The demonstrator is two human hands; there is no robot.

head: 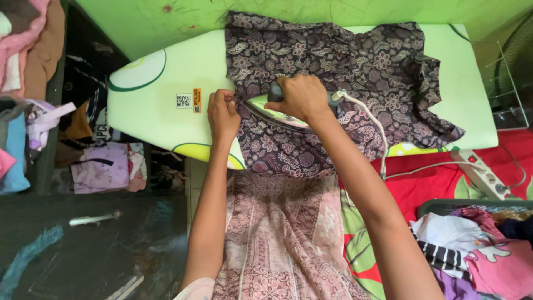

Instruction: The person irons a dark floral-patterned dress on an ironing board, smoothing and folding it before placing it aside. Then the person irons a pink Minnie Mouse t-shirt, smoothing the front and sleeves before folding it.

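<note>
Dark floral-print garment (344,72) (purple-brown, pale blossoms) covers a light green ironing board (166,100) beside red bedding (438,183).

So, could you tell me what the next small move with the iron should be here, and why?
Probably glide the iron away from the left hand, toward the rumpled far end of the dark floral garment. The right hand grips the iron's handle right beside the edge that the left hand pinches taut on the ironing board, while the cloth further along lies bunched and wrinkled.
</note>
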